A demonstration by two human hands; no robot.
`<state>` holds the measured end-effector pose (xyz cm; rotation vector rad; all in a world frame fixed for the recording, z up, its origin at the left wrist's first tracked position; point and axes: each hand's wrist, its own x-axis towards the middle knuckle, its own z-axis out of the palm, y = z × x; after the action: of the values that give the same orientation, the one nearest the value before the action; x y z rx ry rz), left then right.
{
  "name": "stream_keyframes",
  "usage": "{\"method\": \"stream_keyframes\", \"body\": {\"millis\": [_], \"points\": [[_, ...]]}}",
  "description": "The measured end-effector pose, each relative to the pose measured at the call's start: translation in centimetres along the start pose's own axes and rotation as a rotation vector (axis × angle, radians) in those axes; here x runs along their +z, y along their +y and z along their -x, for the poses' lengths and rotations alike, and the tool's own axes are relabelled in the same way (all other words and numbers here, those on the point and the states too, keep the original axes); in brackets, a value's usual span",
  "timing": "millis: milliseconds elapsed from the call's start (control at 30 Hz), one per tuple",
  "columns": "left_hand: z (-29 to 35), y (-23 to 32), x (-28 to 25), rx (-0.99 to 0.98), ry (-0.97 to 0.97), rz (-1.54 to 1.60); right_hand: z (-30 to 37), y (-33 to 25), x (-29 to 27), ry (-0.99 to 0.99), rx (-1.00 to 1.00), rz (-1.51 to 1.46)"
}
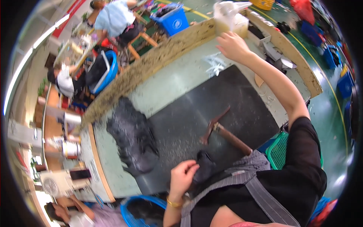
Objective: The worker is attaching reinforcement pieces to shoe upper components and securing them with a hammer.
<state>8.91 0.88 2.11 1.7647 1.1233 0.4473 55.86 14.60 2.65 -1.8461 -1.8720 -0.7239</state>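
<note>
My left hand (183, 176) is closed at the near edge of the work table, its fingertips pinching a small dark piece of leather-like material (204, 166). Stretched far across the table, my right hand (233, 46) has its fingers apart, just in front of a translucent plastic container (237, 25). A hammer (231, 137) with a brown handle and a rusty head lies on the black mat (181, 121), beyond the dark piece. Left of it, a heap of stacked black pieces (132, 138) overlaps the mat's edge.
White strips (214, 64) lie beyond the mat. A raised wooden border (151, 64) edges the table. A blue tub (130, 212) stands near left, a green basket (278, 149) near right. Other people (115, 19) sit at benches at the far left.
</note>
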Motion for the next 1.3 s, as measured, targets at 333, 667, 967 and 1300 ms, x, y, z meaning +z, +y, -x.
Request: {"method": "stream_keyframes", "body": {"millis": [333,667,967,1300], "points": [[-0.7,-1.5,-0.6,-0.033,-0.073,0.176,15.7,-18.1,-10.6,-0.550,0.203,-0.597],[-4.4,-1.4,2.9,0.367,0.060,-0.223,14.1,-16.4,-19.2,-0.819,0.694,-1.358],[-4.9,-1.2,2.5,0.465,0.051,-0.241,12.4,-20.7,-15.2,-0.865,-0.017,-0.668],[-5.7,-0.5,1.2,0.300,-0.117,-0.160,12.4,-20.8,-15.3,-0.805,-0.013,-0.737]]}}
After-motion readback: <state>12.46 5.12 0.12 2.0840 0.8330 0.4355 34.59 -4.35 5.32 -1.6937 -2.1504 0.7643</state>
